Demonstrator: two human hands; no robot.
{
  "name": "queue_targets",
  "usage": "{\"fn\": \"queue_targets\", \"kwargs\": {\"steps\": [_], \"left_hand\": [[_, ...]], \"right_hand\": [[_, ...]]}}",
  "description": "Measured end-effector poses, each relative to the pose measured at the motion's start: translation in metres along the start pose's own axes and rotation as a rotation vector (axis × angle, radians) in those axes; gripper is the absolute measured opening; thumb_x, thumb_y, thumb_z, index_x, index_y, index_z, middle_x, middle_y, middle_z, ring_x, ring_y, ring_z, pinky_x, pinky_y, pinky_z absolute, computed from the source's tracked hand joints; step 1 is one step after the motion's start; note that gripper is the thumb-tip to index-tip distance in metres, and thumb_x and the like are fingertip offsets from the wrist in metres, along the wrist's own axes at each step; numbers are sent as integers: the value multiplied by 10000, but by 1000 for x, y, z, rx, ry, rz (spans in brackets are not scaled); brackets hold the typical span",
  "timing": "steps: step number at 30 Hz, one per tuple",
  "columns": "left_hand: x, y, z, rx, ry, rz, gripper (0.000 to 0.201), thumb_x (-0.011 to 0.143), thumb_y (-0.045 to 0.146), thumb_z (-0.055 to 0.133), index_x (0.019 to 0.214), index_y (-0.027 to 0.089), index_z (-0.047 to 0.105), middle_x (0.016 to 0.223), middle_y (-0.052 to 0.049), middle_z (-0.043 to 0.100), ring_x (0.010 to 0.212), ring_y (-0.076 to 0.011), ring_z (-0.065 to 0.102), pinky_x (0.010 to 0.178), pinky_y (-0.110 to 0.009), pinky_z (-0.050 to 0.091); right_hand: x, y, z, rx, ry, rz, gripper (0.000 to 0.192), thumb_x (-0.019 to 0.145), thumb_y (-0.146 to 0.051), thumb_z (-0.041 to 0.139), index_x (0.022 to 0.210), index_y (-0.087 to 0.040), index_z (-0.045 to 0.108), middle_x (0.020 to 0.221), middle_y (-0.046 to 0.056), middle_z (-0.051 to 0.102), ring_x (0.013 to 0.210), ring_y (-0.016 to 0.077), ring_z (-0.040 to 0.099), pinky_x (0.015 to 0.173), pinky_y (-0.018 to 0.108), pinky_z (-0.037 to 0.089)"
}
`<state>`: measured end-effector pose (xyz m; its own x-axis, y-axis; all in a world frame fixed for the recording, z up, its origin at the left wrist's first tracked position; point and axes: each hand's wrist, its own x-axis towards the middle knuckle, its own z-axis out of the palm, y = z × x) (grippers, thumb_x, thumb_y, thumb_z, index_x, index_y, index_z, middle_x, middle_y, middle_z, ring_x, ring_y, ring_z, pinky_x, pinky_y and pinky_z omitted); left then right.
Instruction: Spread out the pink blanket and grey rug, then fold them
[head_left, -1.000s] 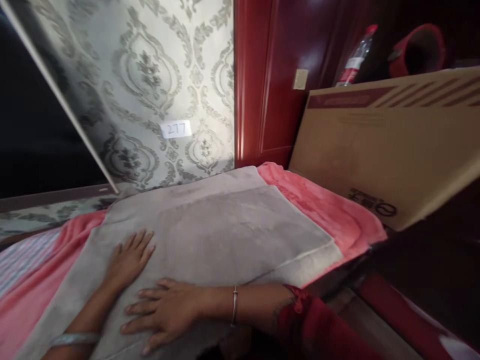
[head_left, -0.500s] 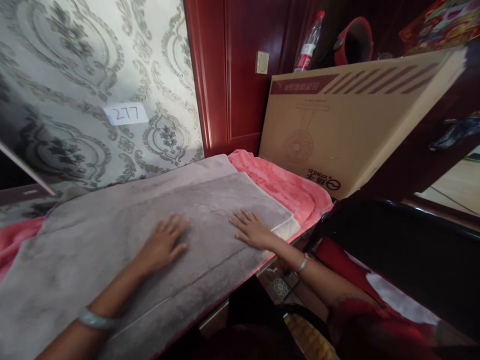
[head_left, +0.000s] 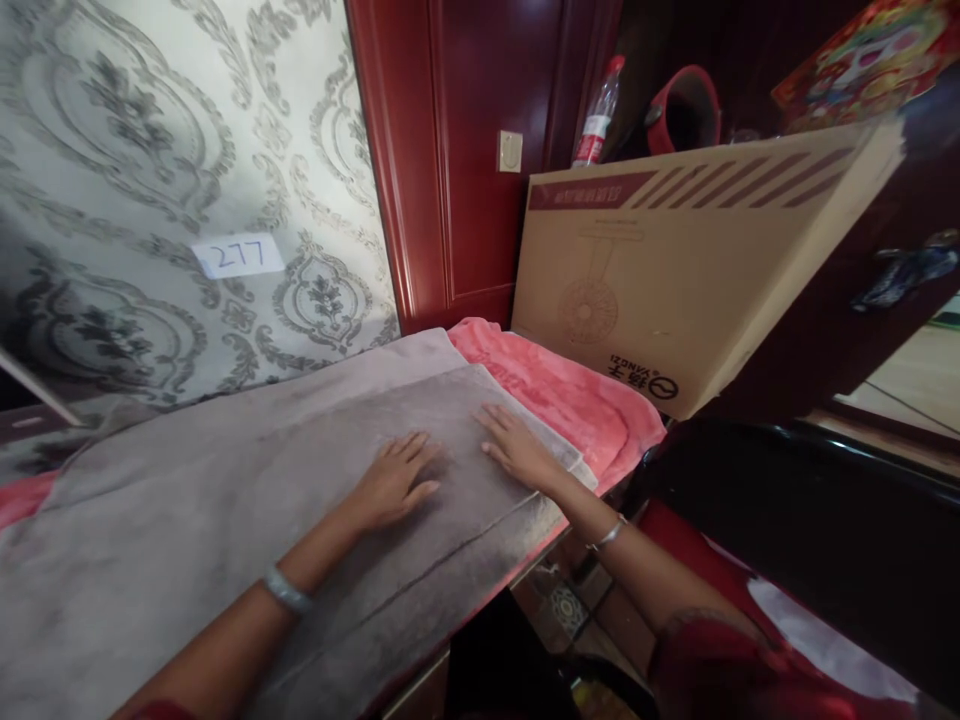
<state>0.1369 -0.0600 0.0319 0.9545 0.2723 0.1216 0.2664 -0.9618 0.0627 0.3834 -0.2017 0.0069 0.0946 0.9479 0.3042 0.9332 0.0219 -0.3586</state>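
left hand (head_left: 394,485): flat, palm down on the grey towel (head_left: 225,520), fingers spread wide and pointing away, gripping nothing. pale bangle (head_left: 286,592) on that wrist.
right hand (head_left: 517,450): flat too, palm down near the towel's right edge, fingers stretched wide toward the wall, nothing held. thin bracelet (head_left: 609,535) on the wrist, red sleeve (head_left: 720,670) further up the arm.
hands: side by side on the upper fold, near each other, not touching.
grey towel: spread over the surface right in front of the person, folded so an upper layer lies over a lower one; a fold line runs diagonally below the left hand. reaches from the left frame edge to just past the right hand.
pink blanket (head_left: 570,395): under the towel, sticking out on the right side and a strip at far left.
cardboard box (head_left: 675,270): stands just behind the pink blanket, tilted, fan drawing printed on its face.
wall: patterned wallpaper (head_left: 150,150) behind the towel, with a paper label (head_left: 238,255) reading 277.
red wood panel (head_left: 480,150): right of the wallpaper, small switch on it.
far back: plastic bottle (head_left: 598,115) above the box.
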Motion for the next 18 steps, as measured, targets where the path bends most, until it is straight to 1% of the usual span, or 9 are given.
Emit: {"fn": "queue_targets", "kwargs": {"steps": [2, 4, 6, 8, 10, 12, 14, 16, 18], "left_hand": [[10, 4, 15, 7, -26, 5, 614, 961, 526, 459, 1525, 291, 390, 1625, -107, 303, 1506, -349, 226, 1188, -623, 210], [11, 5, 28, -2, -49, 26, 617, 957, 532, 466, 1530, 324, 375, 1633, -87, 284, 1516, -367, 179, 1186, -658, 172], [7, 4, 34, -27, -56, 35, 616, 963, 536, 450, 1536, 331, 358, 1640, -76, 265, 1518, -373, 166, 1186, -671, 157], [3, 4, 34, -63, -52, 44, 621, 963, 547, 446, 1540, 339, 347, 1641, -66, 258, 1520, -373, 154, 1188, -682, 142], [2, 4, 32, -99, -49, 60, 617, 966, 542, 445, 1543, 354, 331, 1640, -50, 260, 1524, -364, 143, 1189, -697, 111], [1, 4, 30, -128, -60, 70, 619, 969, 532, 452, 1548, 369, 306, 1641, -34, 255, 1528, -350, 134, 1190, -706, 84], [1, 4, 30, -150, -71, 71, 630, 964, 521, 475, 1550, 377, 294, 1643, -28, 245, 1529, -348, 130, 1192, -709, 72], [0, 3, 31, -171, -55, 89, 635, 962, 495, 497, 1551, 385, 287, 1641, -27, 247, 1529, -348, 128, 1195, -706, 68], [-1, 3, 32, -192, -35, 137, 630, 970, 456, 504, 1552, 403, 269, 1637, -16, 259, 1529, -335, 135, 1206, -691, 65]], "right_hand": [[0, 7, 7, -60, -121, 9, 584, 1014, -467, 424, 1543, -225, 379, 1607, 112, 291, 1500, 305, 215, 1201, 574, 188], [-4, 17, 11, -39, -200, -14, 598, 986, -478, 480, 1528, -233, 411, 1613, 98, 271, 1505, 306, 197, 1208, 558, 177], [-3, 31, 9, 88, -188, -8, 536, 923, -446, 586, 1415, -233, 570, 1534, 91, 431, 1443, 299, 353, 1193, 493, 264], [8, 47, 2, 226, -111, 60, 381, 893, -391, 603, 1217, -225, 716, 1334, 80, 637, 1268, 289, 561, 1109, 447, 403], [32, 64, -5, 291, -8, 162, 332, 914, -338, 532, 1138, -215, 744, 1186, 74, 714, 1119, 280, 651, 1016, 441, 485], [64, 80, -8, 288, 83, 242, 385, 924, -291, 485, 1237, -213, 694, 1221, 87, 696, 1128, 278, 647, 1005, 457, 492], [98, 95, -6, 298, 155, 316, 440, 912, -257, 502, 1331, -217, 630, 1297, 99, 655, 1191, 270, 615, 1035, 459, 473], [129, 108, 1, 318, 193, 399, 442, 927, -265, 513, 1354, -203, 606, 1303, 117, 646, 1185, 266, 616, 1018, 456, 487], [155, 118, 10, 345, 204, 481, 389, 960, -307, 536, 1317, -176, 616, 1265, 129, 653, 1125, 255, 639, 971, 452, 518]]}}
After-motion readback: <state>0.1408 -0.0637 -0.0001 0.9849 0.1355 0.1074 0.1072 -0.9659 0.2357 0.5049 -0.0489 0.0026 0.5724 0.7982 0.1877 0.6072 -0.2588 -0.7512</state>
